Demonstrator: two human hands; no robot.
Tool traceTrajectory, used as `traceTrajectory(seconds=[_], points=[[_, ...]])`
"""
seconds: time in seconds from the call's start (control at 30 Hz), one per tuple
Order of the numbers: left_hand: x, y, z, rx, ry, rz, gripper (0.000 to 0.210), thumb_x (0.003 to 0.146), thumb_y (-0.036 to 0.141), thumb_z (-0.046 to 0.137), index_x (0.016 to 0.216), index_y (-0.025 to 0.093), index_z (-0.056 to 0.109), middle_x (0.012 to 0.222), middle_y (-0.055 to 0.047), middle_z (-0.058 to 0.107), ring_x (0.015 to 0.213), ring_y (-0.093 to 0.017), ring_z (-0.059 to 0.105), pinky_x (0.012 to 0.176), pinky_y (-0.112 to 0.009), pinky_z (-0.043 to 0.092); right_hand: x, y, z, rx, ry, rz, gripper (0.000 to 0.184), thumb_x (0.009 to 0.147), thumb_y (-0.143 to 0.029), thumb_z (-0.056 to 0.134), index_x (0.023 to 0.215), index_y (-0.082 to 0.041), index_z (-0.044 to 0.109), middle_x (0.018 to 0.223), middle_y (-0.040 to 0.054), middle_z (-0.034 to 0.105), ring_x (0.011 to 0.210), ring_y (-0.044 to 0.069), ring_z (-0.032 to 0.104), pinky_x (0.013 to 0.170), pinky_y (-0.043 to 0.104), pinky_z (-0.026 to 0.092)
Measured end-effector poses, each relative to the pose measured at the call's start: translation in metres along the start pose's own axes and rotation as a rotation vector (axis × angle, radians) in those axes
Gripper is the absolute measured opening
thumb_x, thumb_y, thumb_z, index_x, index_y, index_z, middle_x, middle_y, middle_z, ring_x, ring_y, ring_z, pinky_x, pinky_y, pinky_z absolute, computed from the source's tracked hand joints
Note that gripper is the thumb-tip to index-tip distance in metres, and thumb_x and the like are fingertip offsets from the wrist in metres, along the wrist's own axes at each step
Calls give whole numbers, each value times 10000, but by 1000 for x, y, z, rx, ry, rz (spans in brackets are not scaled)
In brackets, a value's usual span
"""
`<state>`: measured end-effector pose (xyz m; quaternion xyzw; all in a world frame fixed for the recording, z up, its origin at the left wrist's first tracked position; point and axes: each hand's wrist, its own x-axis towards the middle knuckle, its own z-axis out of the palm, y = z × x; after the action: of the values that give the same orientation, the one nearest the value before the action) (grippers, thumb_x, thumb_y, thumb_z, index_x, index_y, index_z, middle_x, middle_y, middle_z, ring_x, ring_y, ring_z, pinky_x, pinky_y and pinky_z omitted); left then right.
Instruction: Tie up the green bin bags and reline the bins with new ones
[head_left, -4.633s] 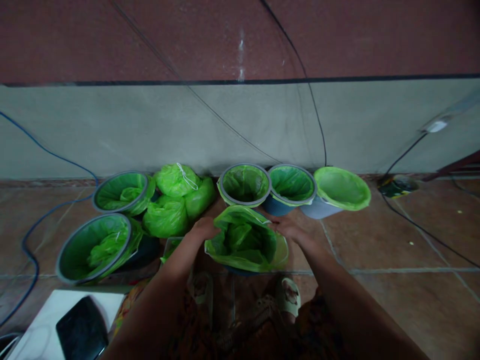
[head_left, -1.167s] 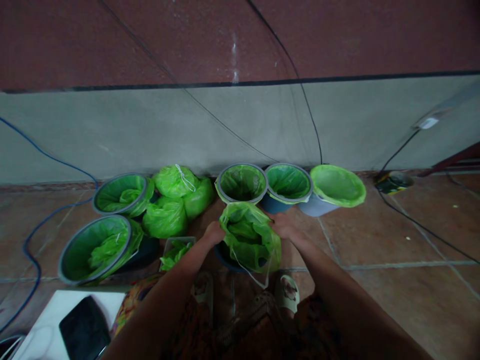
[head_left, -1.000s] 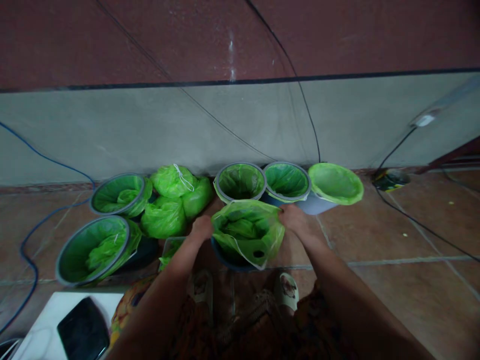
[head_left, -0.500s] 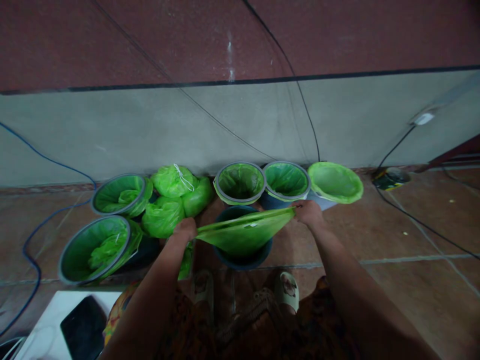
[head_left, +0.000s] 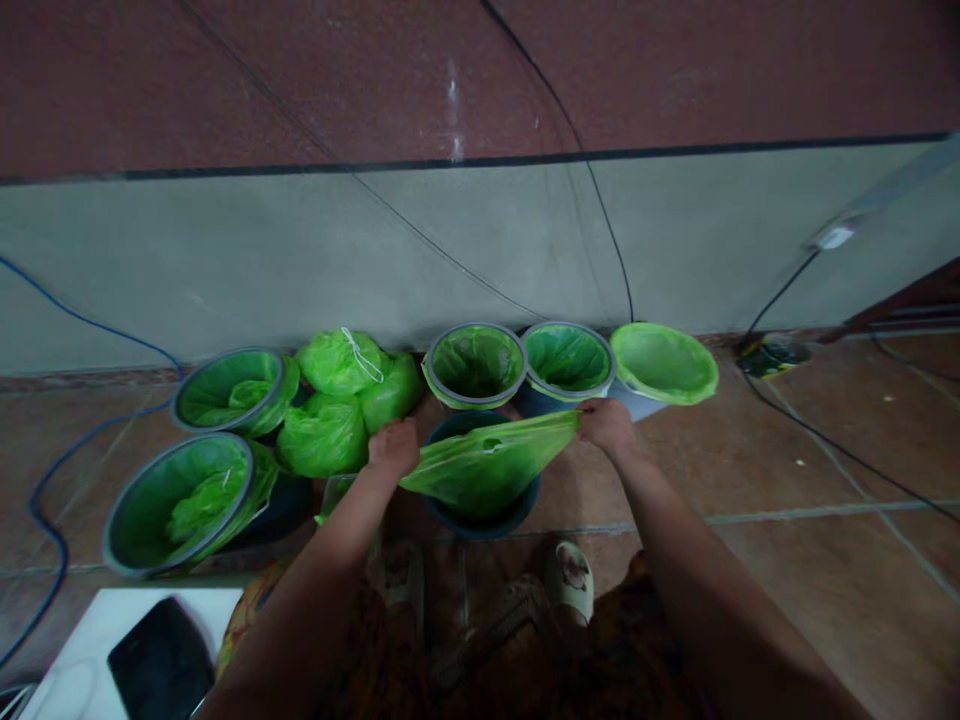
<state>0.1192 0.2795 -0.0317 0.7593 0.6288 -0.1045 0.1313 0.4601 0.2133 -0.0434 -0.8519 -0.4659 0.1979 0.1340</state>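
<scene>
A green plastic garbage bag (head_left: 491,460) is stretched between my two hands, its lower part hanging into a dark bucket (head_left: 517,515) on the floor in front of my feet. My left hand (head_left: 394,447) is closed on the bag's left edge. At the opposite edge, my right hand (head_left: 604,425) pinches the bag's top corner. Just behind stand a grey-rimmed bin (head_left: 476,403) and a second grey-rimmed bin (head_left: 570,395), both lined with green bags. To their right is a pale bin (head_left: 664,365) whose green liner folds over the rim.
Tied green bags (head_left: 326,435) are piled left of the buckets. Two tilted, lined bins (head_left: 112,540) lie farther left. A phone (head_left: 161,655) rests on a white surface (head_left: 82,640). A blue cable (head_left: 56,540) and a black cable (head_left: 840,435) cross the floor. A wall runs behind.
My left hand has moved rightward and slightly up, nearer the bucket, so the bag's top edge is less taut. My right hand still grips its corner. The view has shifted slightly.
</scene>
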Motion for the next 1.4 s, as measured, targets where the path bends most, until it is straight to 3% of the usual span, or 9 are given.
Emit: traceTrajectory(seconds=[0.07, 0.17, 0.3, 0.47, 0.73, 0.87, 1.0, 1.23, 1.4], points=[[-8, 28, -2, -25, 78, 204, 368, 847, 160, 530, 1209, 155, 599, 1187, -125, 660, 1114, -264, 616, 960, -358, 488, -2, -2, 0, 7, -15, 13, 262, 781, -143, 532, 905, -147, 763, 737, 77, 732, 686, 195, 687, 664, 249, 488], [-19, 64, 7, -103, 44, 392, 346, 869, 209, 513, 1204, 179, 596, 1182, -87, 664, 1084, -223, 627, 981, -315, 473, -3, -3, 1, 13, -27, 35, 266, 771, -130, 533, 900, -159, 765, 711, 64, 728, 677, 185, 686, 650, 237, 480], [-19, 86, 29, -79, 21, 357, 405, 855, 266, 535, 1233, 124, 549, 1169, -137, 651, 1106, -260, 608, 964, -342, 477, -2, -2, 3, 34, -24, 47, 299, 768, -120, 524, 939, -153, 766, 695, 67, 727, 686, 181, 685, 663, 236, 486], [-3, 79, 46, -55, -34, 220, 446, 853, 252, 531, 1271, 100, 510, 1179, -179, 645, 1116, -288, 612, 949, -362, 478, -3, -3, 1, 32, -39, 52, 303, 774, -123, 524, 959, -152, 763, 701, 66, 731, 668, 172, 679, 657, 234, 482], [6, 66, 62, -75, -174, 192, 447, 831, 155, 553, 1268, 65, 544, 1149, -213, 666, 1101, -331, 624, 948, -398, 471, -3, -9, -4, -57, -58, 11, 298, 787, -146, 515, 934, -162, 774, 689, 59, 732, 687, 167, 682, 608, 212, 437], [10, 59, 68, -102, -225, 218, 355, 815, 207, 613, 1162, 147, 658, 1133, -185, 683, 1125, -351, 607, 969, -438, 464, -5, -10, -4, -75, -49, -9, 296, 792, -157, 519, 935, -162, 779, 725, 66, 744, 711, 170, 685, 602, 211, 423], [10, 55, 69, -143, -327, 252, 401, 765, 276, 690, 1143, 141, 677, 1188, -190, 657, 1134, -359, 592, 966, -466, 456, -5, -9, -2, -76, -9, -15, 291, 787, -167, 528, 925, -173, 784, 790, 72, 757, 756, 182, 688, 612, 215, 425], [6, 55, 68, -184, -549, 355, 601, 622, 303, 796, 1178, 127, 650, 1135, -131, 684, 1023, -299, 627, 879, -345, 485, -3, -13, 0, -76, -76, -27, 325, 793, -145, 504, 972, -154, 774, 762, 74, 749, 742, 179, 682, 622, 222, 428], [4, 67, 72, -317, -590, 374, 467, 654, 379, 760, 1055, 153, 681, 976, -72, 699, 880, -237, 637, 795, -311, 479, -5, -14, 2, -101, -47, -38, 327, 788, -149, 520, 1001, -155, 768, 810, 73, 754, 787, 184, 684, 652, 226, 436]])
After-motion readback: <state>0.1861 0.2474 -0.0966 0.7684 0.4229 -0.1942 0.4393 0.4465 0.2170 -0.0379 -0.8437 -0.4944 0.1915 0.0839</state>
